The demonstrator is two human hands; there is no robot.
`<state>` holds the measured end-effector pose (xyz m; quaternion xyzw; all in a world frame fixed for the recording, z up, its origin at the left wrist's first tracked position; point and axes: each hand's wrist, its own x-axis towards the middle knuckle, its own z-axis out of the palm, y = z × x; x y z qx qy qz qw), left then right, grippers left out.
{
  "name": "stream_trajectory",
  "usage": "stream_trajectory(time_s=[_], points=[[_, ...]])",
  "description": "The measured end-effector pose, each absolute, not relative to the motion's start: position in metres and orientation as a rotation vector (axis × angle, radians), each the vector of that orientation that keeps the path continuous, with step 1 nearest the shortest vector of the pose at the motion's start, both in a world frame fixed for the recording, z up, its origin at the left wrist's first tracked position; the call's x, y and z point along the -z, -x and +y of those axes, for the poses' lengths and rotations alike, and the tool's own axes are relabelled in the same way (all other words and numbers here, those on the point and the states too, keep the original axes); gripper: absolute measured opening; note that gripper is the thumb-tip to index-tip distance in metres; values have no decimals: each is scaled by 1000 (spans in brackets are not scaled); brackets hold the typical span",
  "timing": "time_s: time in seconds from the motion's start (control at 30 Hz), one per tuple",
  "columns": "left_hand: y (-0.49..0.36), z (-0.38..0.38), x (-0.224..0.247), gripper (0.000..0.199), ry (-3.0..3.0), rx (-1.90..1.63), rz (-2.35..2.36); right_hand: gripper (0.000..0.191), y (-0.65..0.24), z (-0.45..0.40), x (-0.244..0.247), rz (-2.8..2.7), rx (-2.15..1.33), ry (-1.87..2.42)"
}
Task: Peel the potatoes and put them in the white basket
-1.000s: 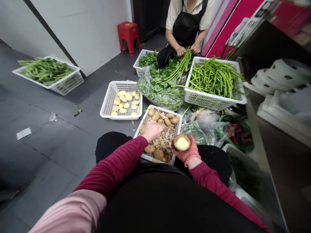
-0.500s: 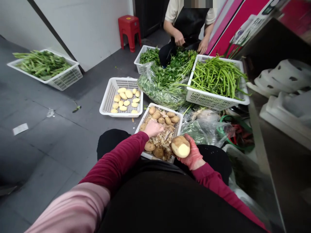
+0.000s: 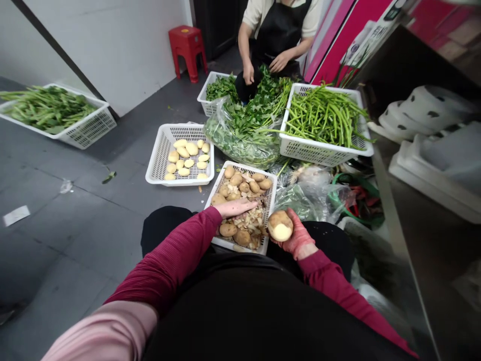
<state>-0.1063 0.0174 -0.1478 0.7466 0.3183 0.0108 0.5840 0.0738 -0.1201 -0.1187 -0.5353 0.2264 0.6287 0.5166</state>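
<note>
My right hand point(image 3: 295, 236), in a reddish glove, grips a large potato point(image 3: 280, 225) with a pale peeled patch and brown skin on the rest. My bare left hand point(image 3: 239, 206) lies flat with fingers stretched out over the potato peelings point(image 3: 251, 218). It appears to touch them and holds nothing I can see. Those peelings are in a white basket point(image 3: 271, 205) in front of my knees, among several unpeeled potatoes point(image 3: 235, 179). Beyond it to the left, another white basket point(image 3: 153, 173) contains several peeled potatoes point(image 3: 191, 148).
Across from me a person point(image 3: 280, 35) handles leafy greens point(image 3: 255, 113) over a plastic bag. A basket of long green beans point(image 3: 325, 118) stands at right, a basket of green stalks point(image 3: 56, 108) at far left. A red stool point(image 3: 188, 50) is by the wall. Bagged vegetables point(image 3: 300, 198) lie at my right.
My left hand has gone from curled fingers to flat and outstretched over the peelings. My right hand still holds the potato, tilted slightly differently. The view has shifted a little.
</note>
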Motion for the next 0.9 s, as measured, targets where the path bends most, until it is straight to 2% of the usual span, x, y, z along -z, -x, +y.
stream_trajectory(time_s=[0.17, 0.37, 0.53, 0.7, 0.9], points=[[110, 28, 149, 37, -1627, -50, 607, 22, -82, -119, 129, 543, -1484, 1300], [104, 30, 157, 32, -1773, -40, 726, 22, -80, -118, 130, 536, -1538, 1333], [90, 7, 144, 50, -2095, 4, 809, 22, -71, -114, 130, 521, -1577, 1308], [77, 3, 151, 37, -2676, -143, 686, 25, -62, -114, 130, 516, -1644, 1440], [73, 33, 160, 37, -2688, -128, 958, 28, -59, -111, 118, 456, -1671, 1475]])
